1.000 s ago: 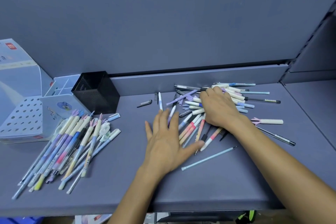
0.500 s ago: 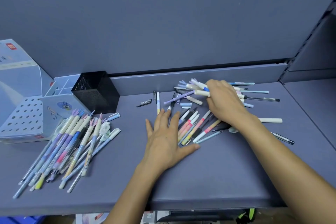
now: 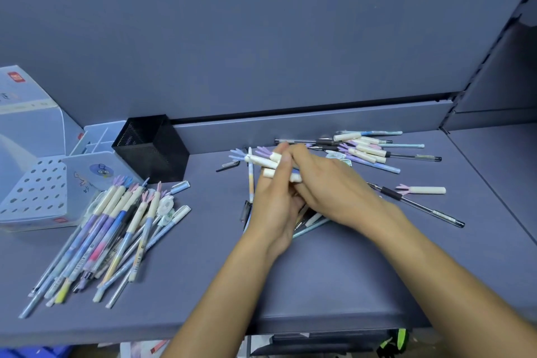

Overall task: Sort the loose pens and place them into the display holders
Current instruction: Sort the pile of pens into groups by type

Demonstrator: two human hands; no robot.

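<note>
Both my hands meet at centre frame over the grey worktop (image 3: 334, 276). Left hand (image 3: 274, 206) stands on edge, its grip curled around a small bundle of cream-capped pens (image 3: 268, 161) whose pastel winged ends point toward 10 o'clock. Right hand (image 3: 334, 192) lies against it from 3 o'clock, fingers pressed onto the same bundle; whether it pinches a pen of its own, I cannot tell. More pens show beneath both palms.

Unsorted pens (image 3: 374, 151) lie scattered at 1 o'clock from the hands; one capped pen (image 3: 422, 190) lies apart at 3 o'clock. Sorted pile (image 3: 116, 229) sits well apart at 9 o'clock. Black mesh cup (image 3: 151, 148) stands at 10 o'clock, just beside a pale divided holder (image 3: 93, 139) and a perforated display stand (image 3: 32, 186).
</note>
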